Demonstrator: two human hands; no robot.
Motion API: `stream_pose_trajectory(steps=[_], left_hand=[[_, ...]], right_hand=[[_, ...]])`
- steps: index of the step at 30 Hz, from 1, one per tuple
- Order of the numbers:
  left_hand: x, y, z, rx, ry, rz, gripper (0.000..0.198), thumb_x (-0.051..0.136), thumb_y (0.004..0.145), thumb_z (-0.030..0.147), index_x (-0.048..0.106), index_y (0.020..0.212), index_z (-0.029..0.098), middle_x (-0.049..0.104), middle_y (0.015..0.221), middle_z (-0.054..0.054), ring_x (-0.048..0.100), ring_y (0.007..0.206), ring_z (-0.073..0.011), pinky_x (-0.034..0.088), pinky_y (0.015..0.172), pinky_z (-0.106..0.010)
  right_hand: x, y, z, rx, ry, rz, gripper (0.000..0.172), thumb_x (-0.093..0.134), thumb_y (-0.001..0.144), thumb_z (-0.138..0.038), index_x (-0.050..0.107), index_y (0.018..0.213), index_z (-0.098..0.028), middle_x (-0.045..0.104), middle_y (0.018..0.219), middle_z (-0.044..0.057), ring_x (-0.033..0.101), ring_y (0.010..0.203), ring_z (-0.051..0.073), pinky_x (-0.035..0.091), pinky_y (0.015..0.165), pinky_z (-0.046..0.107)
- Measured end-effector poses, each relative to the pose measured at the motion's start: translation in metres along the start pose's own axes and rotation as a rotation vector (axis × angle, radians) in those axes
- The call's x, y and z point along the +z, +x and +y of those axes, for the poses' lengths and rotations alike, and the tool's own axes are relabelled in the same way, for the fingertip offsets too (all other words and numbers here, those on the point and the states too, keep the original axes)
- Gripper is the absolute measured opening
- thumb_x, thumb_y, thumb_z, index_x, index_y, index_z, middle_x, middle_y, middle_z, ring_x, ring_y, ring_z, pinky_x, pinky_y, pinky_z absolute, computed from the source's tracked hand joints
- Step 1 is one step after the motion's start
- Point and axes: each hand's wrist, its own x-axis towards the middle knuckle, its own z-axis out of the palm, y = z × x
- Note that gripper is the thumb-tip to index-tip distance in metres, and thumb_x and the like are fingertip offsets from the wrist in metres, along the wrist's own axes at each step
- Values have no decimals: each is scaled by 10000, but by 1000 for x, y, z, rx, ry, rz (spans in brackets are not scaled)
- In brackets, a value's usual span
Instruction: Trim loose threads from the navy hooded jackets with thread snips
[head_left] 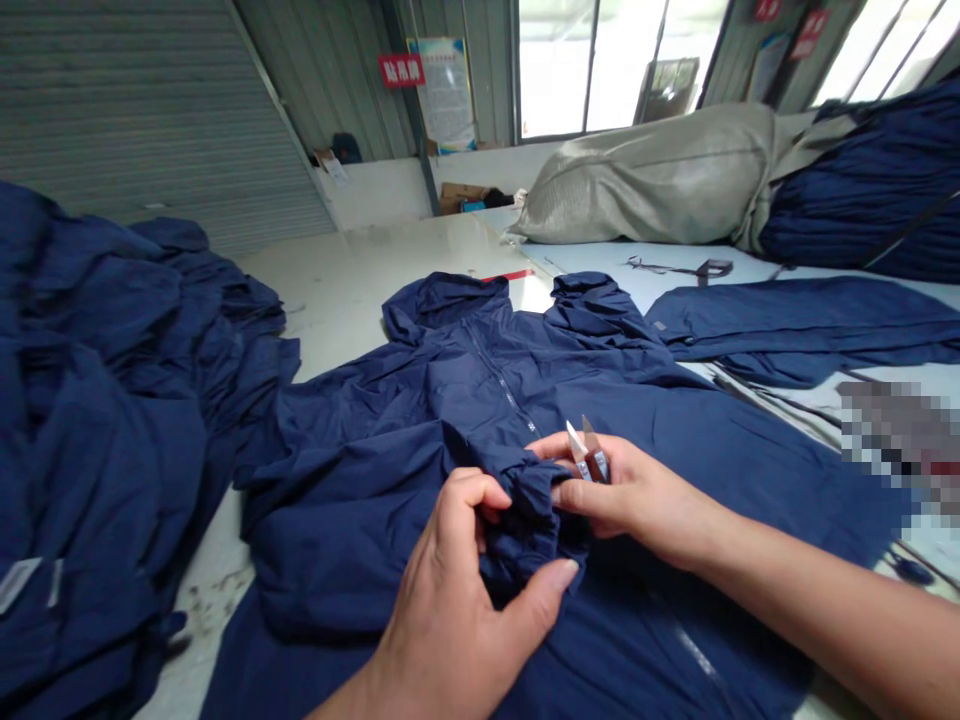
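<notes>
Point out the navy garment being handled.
The garment with the zip, spread in the middle: right hand grips its bunched fabric, left hand cups it. The heap at left, flat piece at right and bundle behind are untouched.

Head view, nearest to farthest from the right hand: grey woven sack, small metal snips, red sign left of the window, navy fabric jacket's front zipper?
From the right hand:
1. Snips: held in it.
2. Front zipper: on the jacket, ahead and left.
3. Woven sack: ahead, farther back.
4. Red sign: high at the back, left.
</notes>
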Motion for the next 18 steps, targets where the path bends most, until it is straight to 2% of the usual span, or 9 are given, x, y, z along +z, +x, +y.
stream_pose_trajectory(steps=[4, 7, 9, 11, 14, 16, 18], left_hand=[[10, 0, -4, -54, 45, 4, 463, 666, 768, 240, 411, 1154, 261, 565, 1131, -67, 604, 907, -214, 530, 802, -371], [12, 4, -7, -113, -50, 4, 428, 647, 780, 235, 459, 1165, 241, 596, 1155, -80, 612, 980, -231, 513, 870, -390], [10, 10, -10, -214, -198, -44, 298, 614, 832, 267, 534, 1116, 234, 649, 1067, -55, 632, 947, -214, 510, 866, -359], [6, 17, -14, -331, -374, -88, 192, 592, 869, 312, 614, 1038, 224, 687, 993, -37, 647, 911, -199, 508, 846, -322], [2, 24, -19, -457, -562, -94, 194, 626, 862, 376, 681, 928, 202, 707, 918, -25, 642, 870, -196, 497, 814, -291], [1, 26, -22, -496, -625, -78, 226, 615, 876, 411, 684, 870, 196, 692, 845, -11, 623, 818, -188, 488, 772, -278], [0, 25, -22, -503, -655, -64, 265, 577, 906, 439, 673, 846, 200, 667, 791, 3, 600, 775, -176, 479, 729, -263]], right_hand=[[1, 3, 4, -39, 112, 6, 429, 736, 738, -364, 601, 1104, -187, 437, 565, -104, 265, 418, 36, 200, 400, 181], [2, 4, 5, -74, 98, 21, 499, 754, 742, -400, 598, 1166, -188, 452, 592, -96, 313, 451, 48, 236, 421, 186], [2, 5, 5, -111, 54, 70, 530, 779, 724, -389, 610, 1184, -189, 485, 622, -83, 364, 494, 60, 285, 463, 195], [0, 7, 6, -155, 12, 122, 466, 798, 702, -377, 663, 1101, -177, 544, 659, -59, 429, 553, 75, 345, 535, 215], [-4, 10, 8, -167, -50, 137, 337, 806, 689, -412, 704, 882, -154, 615, 723, -15, 492, 628, 99, 375, 600, 239], [-7, 11, 10, -114, -50, 95, 358, 793, 705, -475, 661, 795, -154, 532, 617, -45, 408, 546, 78, 311, 525, 226], [-8, 11, 12, -64, 10, 37, 421, 753, 739, -554, 577, 745, -171, 359, 525, -93, 256, 476, 58, 203, 461, 221]])
